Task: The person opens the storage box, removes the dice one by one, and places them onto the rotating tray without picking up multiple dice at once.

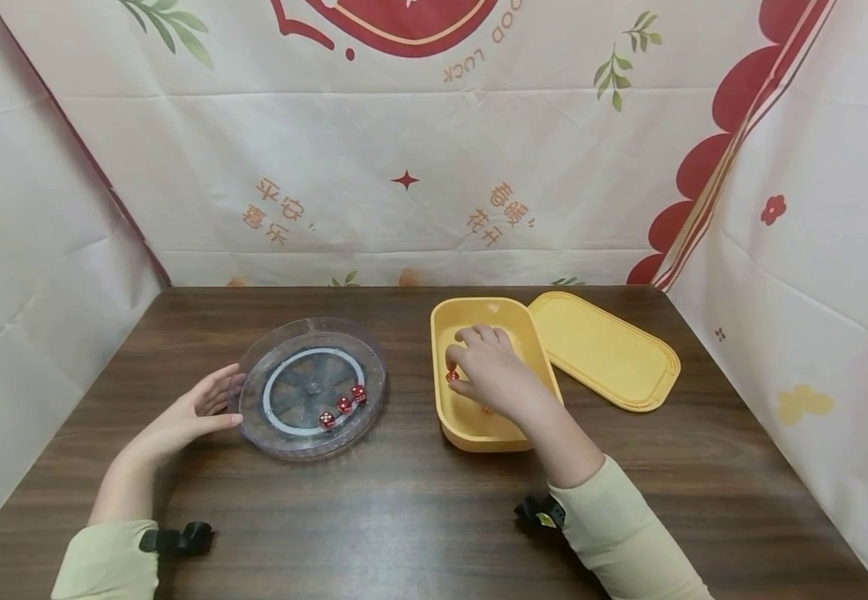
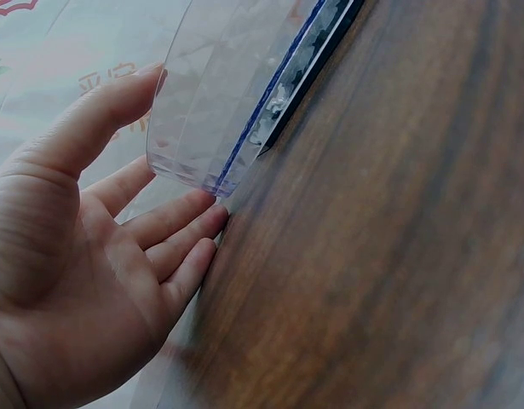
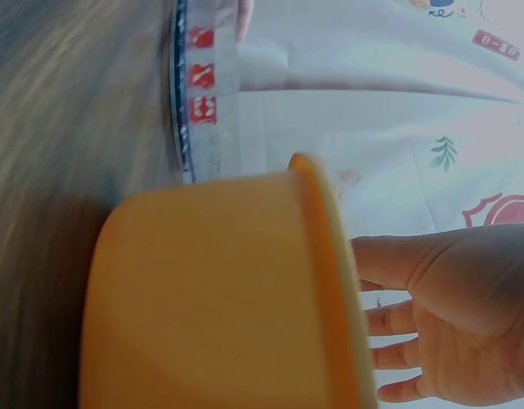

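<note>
A clear round plastic tray [image 1: 314,388] with a dark base and a white ring is set on the left of the brown wood-grain worktop [image 1: 396,517]. Three red dice [image 1: 344,405] with white pips are seen inside it, in a short row at its near right side. The tray's left side is met by the left hand [image 1: 182,418], whose fingers are extended and fairly straight, with the thumb held apart from them. In the left wrist view, the tray's wall is touched by the thumb and fingertips, and no closed grip is shown.

A yellow plastic tub [image 1: 490,442] is placed right of the tray, well apart from it. The right hand [image 1: 496,372] is lowered into the tub from the near right, its fingers bent. A single red die [image 1: 452,377] is pinched between thumb and forefinger at the tub's left side. More red is glimpsed under the palm, but it is too hidden to be made out. In the right wrist view, the fingertips are hidden by the tub's wall.

A flat yellow lid [image 1: 606,352] is laid just beside the tub, on its far right; whether the two are touching cannot be told. The worktop is backed by white cloth [image 1: 404,125] printed with leaves, lettering and red motifs. Light sleeves [image 1: 621,521] and black wrist straps [image 1: 179,540] are worn on both arms.
</note>
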`<state>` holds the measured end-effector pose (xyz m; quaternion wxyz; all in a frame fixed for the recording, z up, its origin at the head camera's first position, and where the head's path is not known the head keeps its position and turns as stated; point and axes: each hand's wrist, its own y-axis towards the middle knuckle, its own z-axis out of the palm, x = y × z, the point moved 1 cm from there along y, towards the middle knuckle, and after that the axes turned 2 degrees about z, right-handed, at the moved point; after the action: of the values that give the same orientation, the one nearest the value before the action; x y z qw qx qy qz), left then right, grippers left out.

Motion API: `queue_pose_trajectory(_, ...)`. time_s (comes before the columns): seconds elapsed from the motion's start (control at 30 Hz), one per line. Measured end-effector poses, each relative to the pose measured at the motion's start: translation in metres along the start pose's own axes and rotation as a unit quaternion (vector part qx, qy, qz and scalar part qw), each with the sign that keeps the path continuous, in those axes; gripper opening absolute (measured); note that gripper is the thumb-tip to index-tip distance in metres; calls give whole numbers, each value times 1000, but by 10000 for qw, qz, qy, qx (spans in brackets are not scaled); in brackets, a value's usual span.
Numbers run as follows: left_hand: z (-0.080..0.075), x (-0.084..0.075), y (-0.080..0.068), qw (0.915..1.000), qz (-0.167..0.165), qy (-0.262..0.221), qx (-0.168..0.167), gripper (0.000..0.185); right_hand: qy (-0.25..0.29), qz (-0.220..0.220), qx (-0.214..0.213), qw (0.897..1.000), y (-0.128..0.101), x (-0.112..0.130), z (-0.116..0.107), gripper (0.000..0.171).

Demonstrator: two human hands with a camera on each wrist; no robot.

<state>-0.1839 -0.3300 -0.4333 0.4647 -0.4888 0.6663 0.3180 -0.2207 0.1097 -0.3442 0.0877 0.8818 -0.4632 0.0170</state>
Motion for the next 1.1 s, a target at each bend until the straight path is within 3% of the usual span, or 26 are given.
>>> queue_pose_trajectory(0.5, -1, 2, 0, 9999, -8, -102, 4, 80, 58, -327, 189, 9993, 24, 28, -13, 13)
queue_pose_trajectory(1.1, -2, 2, -1, 9999, 46, -100, 10, 80, -173, -476, 378, 9980, 48, 54, -6, 16)
